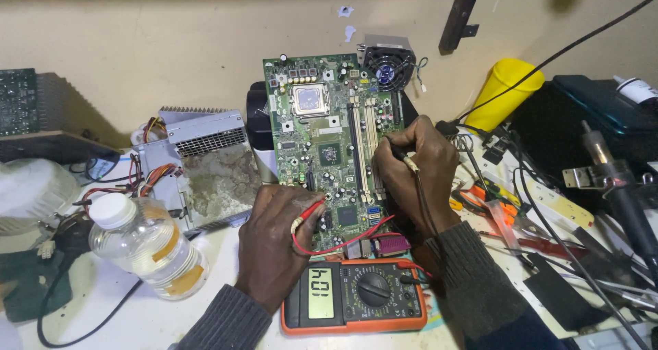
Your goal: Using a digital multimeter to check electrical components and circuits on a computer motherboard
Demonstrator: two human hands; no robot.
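orange multimeter (353, 296) sits closest to the camera, flat on the bench, display on the left and dial in the middle. just above it lies a green circuit board (330, 141), running up toward the wall. left hand (274, 244) pinches the red probe (310, 213), tip down on the board's lower part, and its red wire (346, 241) loops back to the meter. right hand (411, 168) grips the black probe (399, 152) like a pen, pressed near the long slots on the board's right side. clear plastic bottle (147, 247) lies left of the hands, a dusty metal power supply (205, 161) behind it. small fan (388, 65) leans at the wall, with a yellow cup (504, 93) to its right.
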